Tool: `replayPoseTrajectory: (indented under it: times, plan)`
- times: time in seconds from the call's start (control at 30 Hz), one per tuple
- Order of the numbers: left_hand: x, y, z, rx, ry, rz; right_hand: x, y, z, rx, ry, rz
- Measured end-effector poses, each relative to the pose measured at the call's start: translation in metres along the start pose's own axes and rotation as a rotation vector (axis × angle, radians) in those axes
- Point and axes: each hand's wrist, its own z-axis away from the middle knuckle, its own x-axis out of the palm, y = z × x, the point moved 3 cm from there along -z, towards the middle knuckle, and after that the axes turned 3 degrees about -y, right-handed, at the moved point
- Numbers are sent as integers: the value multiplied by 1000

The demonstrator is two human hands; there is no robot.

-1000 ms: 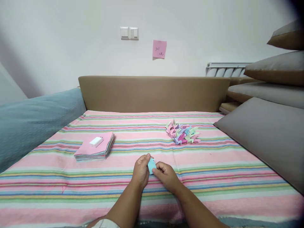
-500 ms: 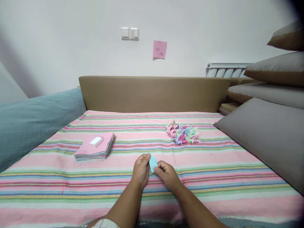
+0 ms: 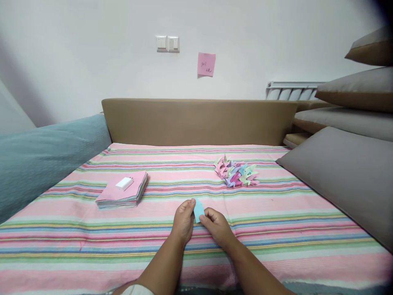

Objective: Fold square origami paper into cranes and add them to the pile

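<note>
A small folded piece of light-blue paper (image 3: 198,210) is held between my two hands, just above the striped cloth (image 3: 172,188). My left hand (image 3: 183,219) pinches its upper left edge between thumb and fingers. At its lower right, my right hand (image 3: 216,226) grips it with the thumb on top and the fingers curled behind. Beyond my hands to the right lies a cluster of folded paper cranes (image 3: 236,173) in pink, purple, green and blue. A stack of square coloured paper (image 3: 123,196) sits to the left, a white charger plug (image 3: 124,184) on top.
Grey and brown cushions (image 3: 346,172) are piled along the right side. On the left is a blue-green padded side (image 3: 52,151). A brown backboard (image 3: 199,122) stands at the far edge, against a wall with a pink note (image 3: 206,64) and light switches (image 3: 167,44).
The blue paper has shifted slightly up and right and shows a smoother, pointed upper end. Both hands keep their hold, the right hand moving slightly to the right.
</note>
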Motion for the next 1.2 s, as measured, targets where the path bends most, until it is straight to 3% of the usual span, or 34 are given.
replayPoseTrajectory:
  times: [0.4,0.97,1.2]
  plan:
    - [-3,-5,0,26,-71,-210,-9,11,-3,35,113,-146]
    - [-6,-6,-1,30,-98,-264,-7,3,-3,42,128,-217]
    - [-9,-8,-4,53,-79,-255,-9,13,-4,38,143,-280]
